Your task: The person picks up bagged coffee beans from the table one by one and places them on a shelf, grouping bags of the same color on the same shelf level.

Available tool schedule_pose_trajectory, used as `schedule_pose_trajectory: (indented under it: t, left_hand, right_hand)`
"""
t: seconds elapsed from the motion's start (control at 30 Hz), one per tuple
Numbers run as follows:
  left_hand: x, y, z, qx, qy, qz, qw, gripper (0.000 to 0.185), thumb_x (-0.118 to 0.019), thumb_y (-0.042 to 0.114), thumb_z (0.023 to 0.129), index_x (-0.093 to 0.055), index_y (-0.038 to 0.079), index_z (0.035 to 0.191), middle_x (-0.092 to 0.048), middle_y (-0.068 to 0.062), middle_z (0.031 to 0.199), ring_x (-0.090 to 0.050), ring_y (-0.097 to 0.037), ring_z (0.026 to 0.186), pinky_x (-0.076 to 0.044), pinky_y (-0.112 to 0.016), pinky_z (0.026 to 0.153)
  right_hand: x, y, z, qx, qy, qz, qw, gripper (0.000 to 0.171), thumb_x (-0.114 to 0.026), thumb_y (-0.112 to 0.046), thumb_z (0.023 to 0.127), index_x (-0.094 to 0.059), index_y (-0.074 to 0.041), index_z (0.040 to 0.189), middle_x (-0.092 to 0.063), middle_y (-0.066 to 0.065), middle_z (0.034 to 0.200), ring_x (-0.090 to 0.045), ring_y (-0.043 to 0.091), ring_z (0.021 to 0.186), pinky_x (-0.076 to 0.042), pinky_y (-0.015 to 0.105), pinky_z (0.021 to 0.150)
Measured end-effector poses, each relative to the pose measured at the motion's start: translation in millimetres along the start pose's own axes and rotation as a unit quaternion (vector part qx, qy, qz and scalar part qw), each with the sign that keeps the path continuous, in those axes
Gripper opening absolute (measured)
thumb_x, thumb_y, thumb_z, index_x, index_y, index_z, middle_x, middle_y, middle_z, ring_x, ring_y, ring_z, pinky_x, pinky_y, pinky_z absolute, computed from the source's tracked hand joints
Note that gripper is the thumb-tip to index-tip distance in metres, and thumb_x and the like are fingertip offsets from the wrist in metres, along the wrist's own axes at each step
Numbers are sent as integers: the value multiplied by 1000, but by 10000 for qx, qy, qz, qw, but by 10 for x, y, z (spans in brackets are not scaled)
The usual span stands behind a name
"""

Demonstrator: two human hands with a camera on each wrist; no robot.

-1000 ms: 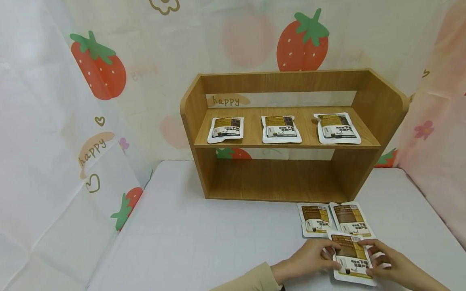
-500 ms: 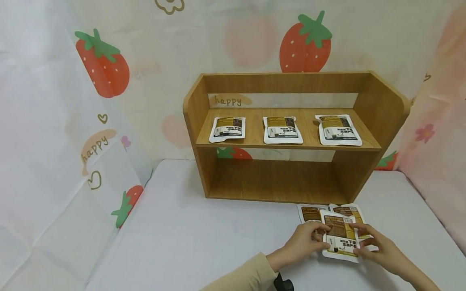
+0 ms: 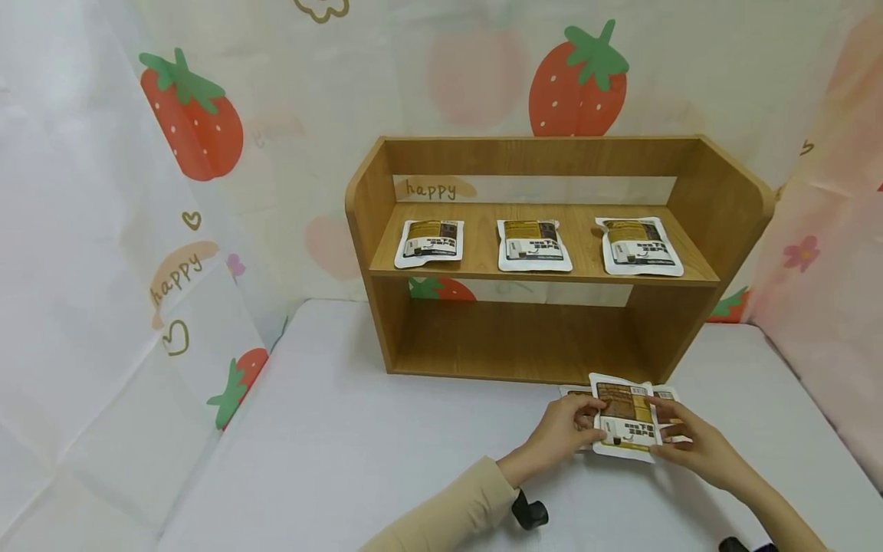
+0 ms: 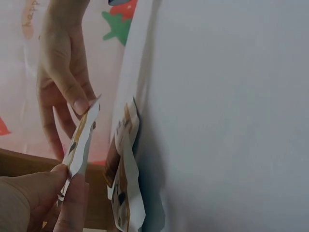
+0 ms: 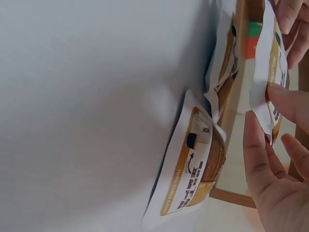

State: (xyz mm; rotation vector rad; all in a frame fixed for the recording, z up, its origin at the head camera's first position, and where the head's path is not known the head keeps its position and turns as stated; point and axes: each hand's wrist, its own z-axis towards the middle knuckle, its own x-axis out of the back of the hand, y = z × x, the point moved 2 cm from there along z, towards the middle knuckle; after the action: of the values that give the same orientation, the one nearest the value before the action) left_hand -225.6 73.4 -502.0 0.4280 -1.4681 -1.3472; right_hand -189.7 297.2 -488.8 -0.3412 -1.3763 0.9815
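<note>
Both hands hold one flat white coffee pouch point(image 3: 626, 422) with brown-and-gold print by its side edges. The left hand point(image 3: 560, 431) pinches its left edge between thumb and fingers. At the opposite edge, the right hand point(image 3: 700, 448) pinches with its thumb and fingertips. The wrist views show the held pouch point(image 4: 81, 140) raised off the table. Two similar pouches lie on the table behind it, mostly hidden in the head view; the right wrist view shows one pouch point(image 5: 193, 169) close by and another pouch point(image 5: 225, 58) farther along.
A two-tier wooden shelf point(image 3: 545, 277) stands at the back of the table point(image 3: 386, 460). Three more pouches sit spaced along its upper board: left pouch point(image 3: 431, 244), middle pouch point(image 3: 534, 247), right pouch point(image 3: 640, 247). Strawberry-print cloth point(image 3: 317, 115) hangs behind and at the sides.
Both hands have carried the held pouch away from the person and slightly left, toward the shelf's front. It now covers more of the two pouches on the table.
</note>
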Motion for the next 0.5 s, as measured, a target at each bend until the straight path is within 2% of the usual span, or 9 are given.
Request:
schedule_pose_trajectory:
  t: [0.2, 0.43, 0.5]
  left_hand:
    - [53, -20, 79, 43, 41, 42, 10000, 38, -71, 9, 81, -62, 7, 117, -60, -4, 112, -58, 4, 76, -46, -10, 62]
    - [90, -21, 176, 114, 151, 227, 9996, 40, -73, 9, 79, -61, 8, 117, -57, -7, 106, -61, -5, 81, -46, -9, 64]
    - [96, -28, 205, 140, 174, 263, 9994, 40, -73, 7, 79, -62, 7, 117, -57, -8, 107, -60, -6, 82, -46, -9, 65]
  right_hand:
    - [29, 2, 126, 1, -49, -203, 9998, 61, -74, -5, 75, -44, 5, 128, -54, 26, 112, -56, -3, 87, -52, 20, 64]
    - [70, 17, 292, -264, -203, -388, 9987, 57, -73, -9, 78, -47, 4, 128, -52, 29, 118, -61, 35, 93, -54, 30, 66]
    - [71, 34, 341, -307, -196, -441, 9984, 58, -72, -8, 79, -46, 4, 129, -52, 29, 117, -61, 38, 93, -54, 32, 68]
